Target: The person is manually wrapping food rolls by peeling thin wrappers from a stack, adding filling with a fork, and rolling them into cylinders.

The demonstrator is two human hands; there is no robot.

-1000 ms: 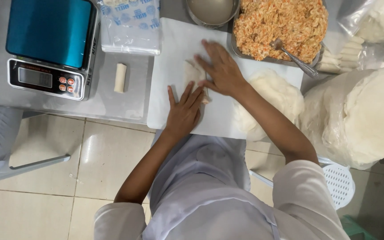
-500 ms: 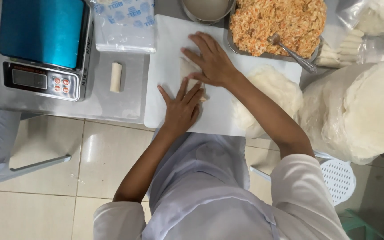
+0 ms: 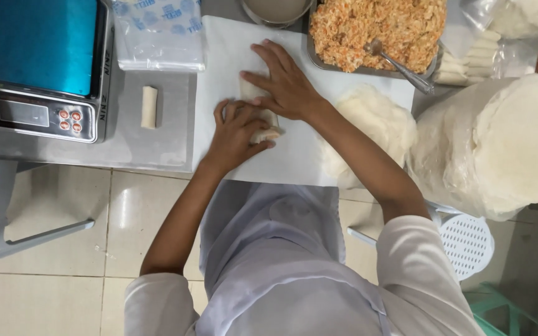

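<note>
Fingers [image 3: 238, 115] flat on wrapper roll [image 3: 263, 121].

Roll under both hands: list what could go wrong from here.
1. The roll is only half covered by the left hand and right hand; its exposed end might loosen or let filling out if pressed unevenly.
2. The right forearm crosses close to the wrapper stack and could disturb it.
3. The spoon handle overhangs the filling tray rim, so a reach might knock it.
</note>
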